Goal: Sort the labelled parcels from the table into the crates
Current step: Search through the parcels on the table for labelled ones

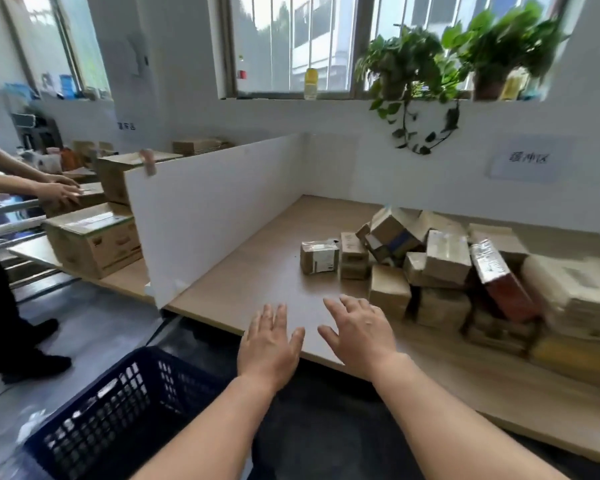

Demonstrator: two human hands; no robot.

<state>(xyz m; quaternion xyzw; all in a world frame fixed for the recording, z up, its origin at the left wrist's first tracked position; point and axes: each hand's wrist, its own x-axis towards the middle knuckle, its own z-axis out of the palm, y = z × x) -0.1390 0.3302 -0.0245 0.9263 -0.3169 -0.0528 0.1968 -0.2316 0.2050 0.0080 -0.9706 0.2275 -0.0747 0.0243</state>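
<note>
Hovering over the table (257, 271), left hand (269, 344) and right hand (359, 332) spread empty fingers near parcels (430, 268).

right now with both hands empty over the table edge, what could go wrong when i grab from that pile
1. The parcel pile is loosely stacked, with a tilted box on top; pulling a lower one could topple others.
2. The blue crate sits down to the left, across from the pile, so a carried parcel could drop at the table edge.
3. Labels look blurred, risking a mis-sort.
</note>
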